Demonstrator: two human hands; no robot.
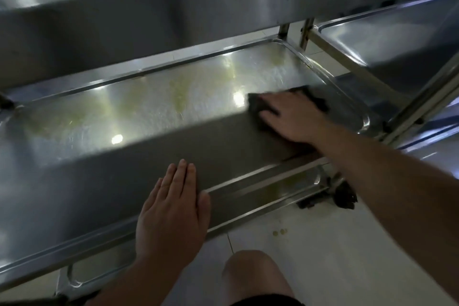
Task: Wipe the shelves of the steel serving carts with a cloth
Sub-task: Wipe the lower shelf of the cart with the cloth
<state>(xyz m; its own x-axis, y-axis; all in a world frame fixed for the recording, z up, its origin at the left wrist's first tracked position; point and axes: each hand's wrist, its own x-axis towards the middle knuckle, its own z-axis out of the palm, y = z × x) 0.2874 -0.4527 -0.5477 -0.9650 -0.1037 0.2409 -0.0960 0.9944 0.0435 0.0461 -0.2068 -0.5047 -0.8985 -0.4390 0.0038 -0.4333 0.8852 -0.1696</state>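
Note:
A steel serving cart fills the view. Its middle shelf [149, 117] is a shallow tray with yellowish streaks and light glare. My right hand [295, 119] presses flat on a dark cloth [257, 104] at the shelf's right end, near the front rim. My left hand [171, 213] rests flat, fingers together, on the front rim of the same shelf and holds nothing. The top shelf [173, 7] overhangs the work area. The bottom shelf [273, 189] shows below the front rim.
A second steel cart [397, 40] stands close on the right, its upright post [427, 97] next to my right forearm. A black caster [345, 196] sits on the white tiled floor [323, 243]. My bare knee [250, 278] is at the bottom centre.

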